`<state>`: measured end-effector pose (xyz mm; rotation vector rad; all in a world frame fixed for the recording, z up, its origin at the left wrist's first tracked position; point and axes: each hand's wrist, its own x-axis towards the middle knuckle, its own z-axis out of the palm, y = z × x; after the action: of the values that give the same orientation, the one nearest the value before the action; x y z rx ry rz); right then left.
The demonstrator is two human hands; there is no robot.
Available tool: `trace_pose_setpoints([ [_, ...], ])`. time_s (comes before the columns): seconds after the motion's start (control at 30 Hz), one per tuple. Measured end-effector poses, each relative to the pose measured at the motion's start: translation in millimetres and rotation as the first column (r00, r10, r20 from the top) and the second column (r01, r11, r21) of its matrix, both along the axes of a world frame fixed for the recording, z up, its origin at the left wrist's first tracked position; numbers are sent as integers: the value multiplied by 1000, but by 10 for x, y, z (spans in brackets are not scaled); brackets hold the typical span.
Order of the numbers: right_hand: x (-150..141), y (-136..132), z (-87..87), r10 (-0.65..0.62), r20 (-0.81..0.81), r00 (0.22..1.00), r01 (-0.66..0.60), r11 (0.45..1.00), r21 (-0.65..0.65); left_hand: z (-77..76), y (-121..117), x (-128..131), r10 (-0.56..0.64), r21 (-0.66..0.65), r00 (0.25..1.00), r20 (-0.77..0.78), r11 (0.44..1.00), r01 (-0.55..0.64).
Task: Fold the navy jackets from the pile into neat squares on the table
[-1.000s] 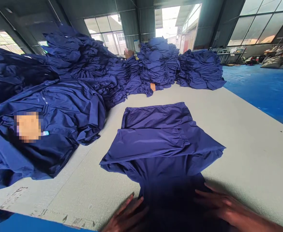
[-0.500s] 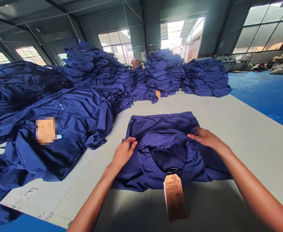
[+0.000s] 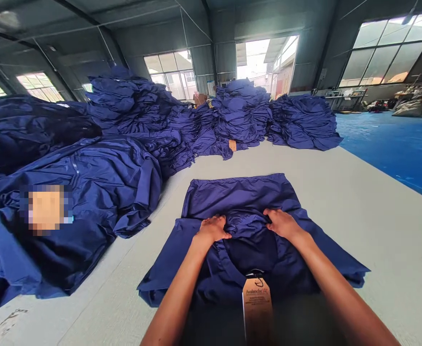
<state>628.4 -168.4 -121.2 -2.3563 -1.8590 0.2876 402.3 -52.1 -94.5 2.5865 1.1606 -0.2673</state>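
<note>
Centrally, one navy garment (image 3: pixel 218 274), folded, is lying on the pale table (image 3: pixel 362 216) at six o'clock of your view, its straight, hemmed edge facing twelve and its folded side corners pointing toward roughly four and eight.

Item: your left hand (image 3: pixel 214 228), palm down, is resting at about eleven o'clock of the neck opening (image 3: pixel 256 252), fingers and thumb partly curled and touching the bunched cloth (image 3: pixel 246 222).

Item: your right hand (image 3: pixel 282 223) is matching it at about one o'clock, fingertips and thumb touching the other end of that bunch. Whether either hand is pinching the fabric tightly, you cannot tell.

Item: one brown tag (image 3: pixel 257 307), printed "Avalanche", is hanging from a dark loop at six o'clock of the neck opening, between your forearms.

Item: one loose navy jacket (image 3: pixel 99 202) is sprawling at nine o'clock, showing a short zip (image 3: pixel 75 166); a tan patch (image 3: pixel 47 209) is appearing pixelated on it.

Items, assorted: heaped navy piles (image 3: pixel 241 115) are standing along the far side, ten to one o'clock, a small orange-brown tag (image 3: pixel 232 145) showing at their base.

Item: blue floor (image 3: pixel 387 139) is stretching beyond the table at two o'clock.
</note>
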Motion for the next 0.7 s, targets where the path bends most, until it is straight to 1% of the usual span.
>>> trace_pose_setpoints([
  [0.07, 79, -11, 16, -30, 11, 999, 30, 999, 10, -22, 75, -90, -40, -21, 999, 35, 999, 41],
  [0.13, 166, -46, 122, -101, 9, 995, 100, 993, 67, 37, 144, -233, -79, -35, 993, 87, 996, 82],
  [0.17, 205, -68, 191, -149, 7, 989, 147, 981, 126, 88, 176, -307, -91, -29, 988, 122, 995, 95],
  [0.23, 267, -110, 318, -233, -3, 972, 225, 935, 274, 203, 238, -427, -93, 11, 978, 187, 996, 93],
  [0.27, 289, -126, 357, -261, -9, 965, 249, 908, 336, 254, 263, -464, -80, 43, 974, 213, 996, 73],
  [0.3, 307, -136, 375, -280, -12, 960, 265, 891, 368, 294, 284, -483, -58, 83, 971, 233, 996, 40],
  [0.33, 321, -140, 370, -296, -15, 955, 281, 888, 365, 318, 298, -485, -23, 120, 971, 240, 993, -6],
  [0.4, 334, -127, 306, -310, -11, 951, 300, 910, 286, 315, 306, -449, 55, 177, 975, 217, 980, -95],
  [0.47, 323, -93, 215, -276, 6, 961, 268, 937, 222, 270, 293, -391, 102, 202, 980, 172, 970, -137],
  [0.53, 277, -47, 140, -192, 0, 981, 186, 951, 248, 234, 267, -344, 91, 192, 983, 160, 974, -121],
  [0.6, 197, 3, 89, -71, -47, 996, 82, 953, 291, 248, 235, -327, 37, 164, 974, 222, 984, -75],
  [0.63, 150, 28, 66, -15, -67, 998, 34, 956, 290, 277, 220, -329, 10, 144, 964, 266, 988, -50],
  [0.7, 57, 76, 15, 33, -60, 998, -17, 967, 255, 352, 192, -343, -29, 98, 932, 361, 995, -7],
])
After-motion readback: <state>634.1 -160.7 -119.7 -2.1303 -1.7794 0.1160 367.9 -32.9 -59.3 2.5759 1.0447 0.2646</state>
